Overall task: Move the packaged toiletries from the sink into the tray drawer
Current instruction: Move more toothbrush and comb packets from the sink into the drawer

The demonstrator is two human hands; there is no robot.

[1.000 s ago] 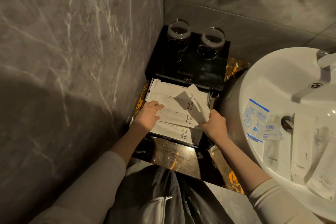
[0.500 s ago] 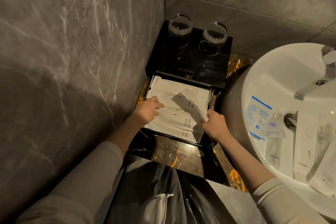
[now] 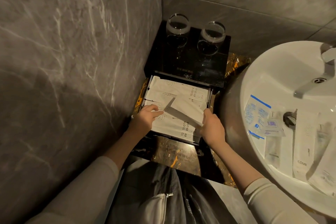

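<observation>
Marble walls [image 3: 72, 60], dark veined counter [image 3: 174, 152], white sink [image 3: 272, 71] rt.

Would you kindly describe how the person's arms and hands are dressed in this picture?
Both hands, left hand and right hand, are bare: no gloves, rings or watch visible. Each arm wears a plain, light cream long sleeve pushed up, leaving the forearms uncovered. No markings show.

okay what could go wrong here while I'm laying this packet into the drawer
The packet in your right hand sits tilted on the toothbrush packets; left raised, it may catch when the drawer closes. The two glasses stand on the box just above, so a hard push could rattle them.
</observation>
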